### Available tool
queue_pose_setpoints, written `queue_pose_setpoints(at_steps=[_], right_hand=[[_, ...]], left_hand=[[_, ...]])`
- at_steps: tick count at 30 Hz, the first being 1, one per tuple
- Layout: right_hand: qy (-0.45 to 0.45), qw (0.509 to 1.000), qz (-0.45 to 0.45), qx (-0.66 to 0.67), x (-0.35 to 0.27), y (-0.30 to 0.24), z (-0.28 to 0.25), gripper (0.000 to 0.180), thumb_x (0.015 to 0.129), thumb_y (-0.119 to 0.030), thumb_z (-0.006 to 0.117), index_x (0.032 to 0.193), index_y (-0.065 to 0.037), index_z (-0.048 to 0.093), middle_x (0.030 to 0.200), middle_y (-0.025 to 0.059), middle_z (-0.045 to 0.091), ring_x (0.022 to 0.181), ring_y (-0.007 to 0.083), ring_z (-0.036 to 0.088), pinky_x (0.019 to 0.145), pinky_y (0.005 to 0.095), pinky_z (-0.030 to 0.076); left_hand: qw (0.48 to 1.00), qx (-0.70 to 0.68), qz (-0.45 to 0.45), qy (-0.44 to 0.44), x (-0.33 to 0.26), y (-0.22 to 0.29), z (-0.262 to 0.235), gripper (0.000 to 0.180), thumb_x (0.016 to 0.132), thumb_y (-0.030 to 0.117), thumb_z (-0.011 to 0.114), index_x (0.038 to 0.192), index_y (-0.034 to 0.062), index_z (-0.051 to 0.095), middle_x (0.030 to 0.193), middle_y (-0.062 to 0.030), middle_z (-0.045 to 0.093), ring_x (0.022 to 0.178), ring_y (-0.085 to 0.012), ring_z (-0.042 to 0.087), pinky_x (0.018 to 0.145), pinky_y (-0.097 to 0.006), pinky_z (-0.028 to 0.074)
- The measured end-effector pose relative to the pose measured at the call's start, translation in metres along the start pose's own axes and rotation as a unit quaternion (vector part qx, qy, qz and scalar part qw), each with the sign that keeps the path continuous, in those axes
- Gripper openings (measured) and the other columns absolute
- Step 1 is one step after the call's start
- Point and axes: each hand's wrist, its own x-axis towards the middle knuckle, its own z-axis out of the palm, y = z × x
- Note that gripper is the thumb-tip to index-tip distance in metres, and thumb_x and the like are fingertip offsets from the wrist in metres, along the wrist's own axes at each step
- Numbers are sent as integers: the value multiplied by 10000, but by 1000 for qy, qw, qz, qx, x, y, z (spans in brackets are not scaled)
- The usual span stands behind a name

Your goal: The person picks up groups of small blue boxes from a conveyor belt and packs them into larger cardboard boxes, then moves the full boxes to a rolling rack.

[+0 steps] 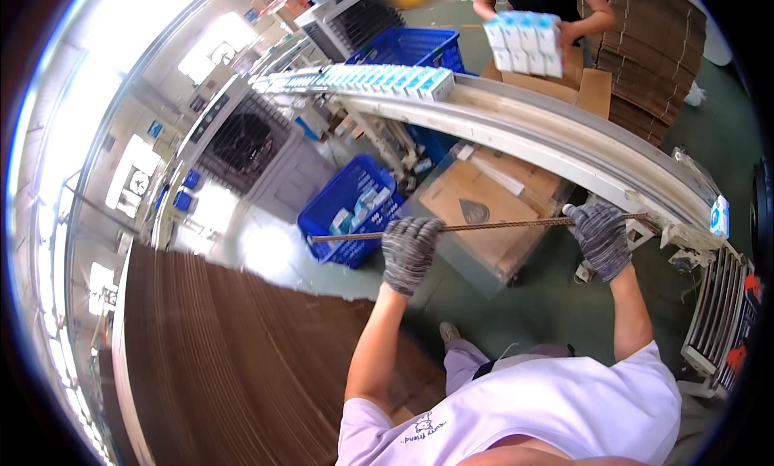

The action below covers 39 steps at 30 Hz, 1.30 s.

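A worker's gloved left hand [409, 252] and gloved right hand [601, 239] both clench a flat cardboard sheet [484, 226], seen edge-on. The sheet spans between the two fists just below the curved conveyor [564, 139], its left end jutting past the left fist over a blue basket [351, 212].

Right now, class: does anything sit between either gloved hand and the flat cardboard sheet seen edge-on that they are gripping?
Nothing visible does. The left hand and the right hand, both gloved, are closed directly on the cardboard sheet, one near each end, held above an open carton on the floor.
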Motion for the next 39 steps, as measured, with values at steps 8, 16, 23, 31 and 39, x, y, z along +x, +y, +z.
queue_pose_setpoints(at_steps=[8,16,23,31,39], right_hand=[[149,961,184,-145,69,-41,116,438,772,-417,514,1035,-68,548,1198,186,451,1140,336,392,971,500,246],[323,832,450,4,105,-56,175,766,836,-503,393,1359,1,150,1399,251,118,1294,393,142,1046,465,116],[396,805,409,166,126,-29,177,900,746,-361,583,1371,5,48,1434,173,74,1325,295,97,1072,362,86],[241,803,324,438,134,-29,135,880,627,-185,679,1348,8,214,1363,142,318,1251,232,317,1036,336,241],[-176,969,55,162,131,-96,210,349,842,-323,526,1069,-60,557,1140,88,532,1126,242,426,956,375,322]], left_hand=[[858,-255,180,-407,36,-94,96,375,764,171,553,1132,100,524,928,-124,541,857,-312,545,739,-397,448],[560,-649,59,-511,81,-180,169,381,852,192,554,1210,75,493,1280,-96,441,1183,-223,405,1000,-325,293],[785,-335,100,-511,116,-214,150,344,807,135,565,1144,83,524,1006,-131,610,940,-173,576,786,-310,452],[694,-543,-265,-391,111,-364,163,130,767,71,625,883,37,578,794,-11,596,711,-89,536,618,-233,446],[950,-303,37,-71,65,-271,209,426,738,149,542,1149,44,498,1189,-153,471,1162,-317,391,1009,-425,259]])
